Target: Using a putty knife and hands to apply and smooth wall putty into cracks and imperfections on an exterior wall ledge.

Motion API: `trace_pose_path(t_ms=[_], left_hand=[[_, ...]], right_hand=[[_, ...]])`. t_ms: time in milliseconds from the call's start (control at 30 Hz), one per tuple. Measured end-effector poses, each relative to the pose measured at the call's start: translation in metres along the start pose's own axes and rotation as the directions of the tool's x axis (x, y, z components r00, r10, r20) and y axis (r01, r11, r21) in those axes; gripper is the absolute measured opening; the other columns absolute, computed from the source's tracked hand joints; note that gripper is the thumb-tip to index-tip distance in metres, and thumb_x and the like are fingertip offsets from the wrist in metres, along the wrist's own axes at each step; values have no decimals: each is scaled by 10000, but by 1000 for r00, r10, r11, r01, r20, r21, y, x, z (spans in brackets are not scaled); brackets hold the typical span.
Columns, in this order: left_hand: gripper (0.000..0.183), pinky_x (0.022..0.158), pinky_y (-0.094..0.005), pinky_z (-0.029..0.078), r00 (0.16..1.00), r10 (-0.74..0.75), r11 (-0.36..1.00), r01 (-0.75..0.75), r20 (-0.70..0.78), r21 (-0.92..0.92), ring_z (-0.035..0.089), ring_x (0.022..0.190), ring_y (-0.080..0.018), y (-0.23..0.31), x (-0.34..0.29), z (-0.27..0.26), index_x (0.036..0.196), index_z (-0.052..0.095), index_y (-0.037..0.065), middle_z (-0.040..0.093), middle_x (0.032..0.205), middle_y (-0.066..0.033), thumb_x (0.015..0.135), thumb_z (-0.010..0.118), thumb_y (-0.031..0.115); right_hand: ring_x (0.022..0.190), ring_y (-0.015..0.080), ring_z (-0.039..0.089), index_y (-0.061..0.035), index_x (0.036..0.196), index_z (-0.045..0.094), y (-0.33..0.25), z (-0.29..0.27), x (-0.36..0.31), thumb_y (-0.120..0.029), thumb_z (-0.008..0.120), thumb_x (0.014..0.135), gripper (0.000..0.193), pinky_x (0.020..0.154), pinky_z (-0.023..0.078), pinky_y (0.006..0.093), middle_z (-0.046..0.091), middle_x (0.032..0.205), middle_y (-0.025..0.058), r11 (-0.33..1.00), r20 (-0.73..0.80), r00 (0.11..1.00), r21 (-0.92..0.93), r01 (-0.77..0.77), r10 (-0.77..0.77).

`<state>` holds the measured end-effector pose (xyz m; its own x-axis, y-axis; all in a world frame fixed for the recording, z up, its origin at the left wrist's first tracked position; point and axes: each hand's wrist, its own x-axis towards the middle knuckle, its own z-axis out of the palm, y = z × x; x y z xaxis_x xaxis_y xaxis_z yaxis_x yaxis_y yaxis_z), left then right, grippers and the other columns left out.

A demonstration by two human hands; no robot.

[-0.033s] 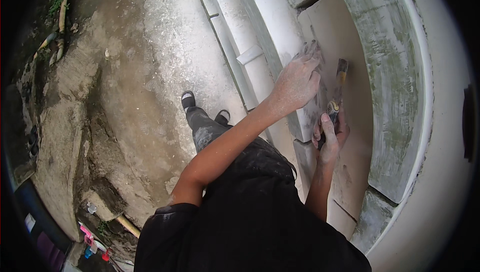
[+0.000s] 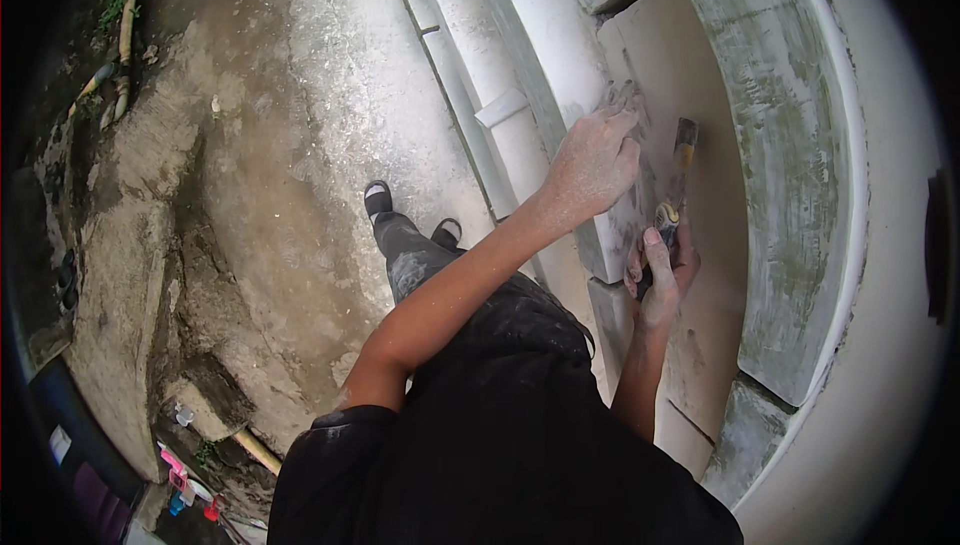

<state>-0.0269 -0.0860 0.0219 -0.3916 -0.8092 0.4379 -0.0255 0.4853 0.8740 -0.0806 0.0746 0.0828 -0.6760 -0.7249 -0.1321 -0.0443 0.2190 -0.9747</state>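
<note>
My right hand [image 2: 662,270] is wrapped around the dark handle of a black-and-yellow hand tool [image 2: 667,215]; a narrow part runs away from me to a dark far end with a yellow band. Which kind of tool it is, I cannot tell. Farther ahead and to the left, my left hand [image 2: 595,165] is closed with its back up, fingertips bunched low over a pale panel [image 2: 700,75]. Whatever those fingers may hold is hidden. Dusty grey smears mark the panel beside both hands, and pale dust coats the left hand.
Right of the panel curves a green-grey smeared band [image 2: 795,165] with a white rim. Stepped pale ledges [image 2: 490,45] run on the left, with a small pale block [image 2: 500,109] on them. Beyond lies stained concrete floor [image 2: 270,145], where my sandalled feet stand. Pipes [image 2: 128,25] edge the far left.
</note>
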Motion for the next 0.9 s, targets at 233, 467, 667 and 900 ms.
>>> trace_pose_path(t_ms=[233,467,667,900], left_hand=[[533,1068,-505,408,977,-21,1000,24,212,-9,508,1194,-503,8,-18,-6,1247,520,-156,567,1175,-359,727,497,-42],[602,1089,-487,386,889,-319,887,402,330,-226,444,1276,-509,43,-51,-22,1344,464,-121,474,1357,-356,745,467,-61],[683,1076,-528,378,951,-119,950,194,287,-246,432,1222,-551,45,-68,12,1417,303,-143,424,1343,-376,763,477,-51],[711,1155,-453,322,888,-192,915,315,417,-251,325,1376,-497,36,-50,4,1445,316,-107,327,1489,-342,760,495,-36]], right_hand=[[558,75,496,4,1501,383,5,-3,10,-218,631,974,622,432,390,220,569,810,34,999,60,998,46,-5,2],[584,69,508,-16,1487,418,-7,-11,12,-259,548,1025,539,486,419,219,612,891,35,982,154,981,-165,-92,118],[586,18,443,-12,1473,454,5,-13,7,-216,547,1020,505,467,356,202,648,996,21,964,92,994,-262,-41,67],[1262,199,524,60,1440,459,24,3,18,-149,552,1004,492,1067,404,323,538,1426,166,939,87,989,-312,145,-123]])
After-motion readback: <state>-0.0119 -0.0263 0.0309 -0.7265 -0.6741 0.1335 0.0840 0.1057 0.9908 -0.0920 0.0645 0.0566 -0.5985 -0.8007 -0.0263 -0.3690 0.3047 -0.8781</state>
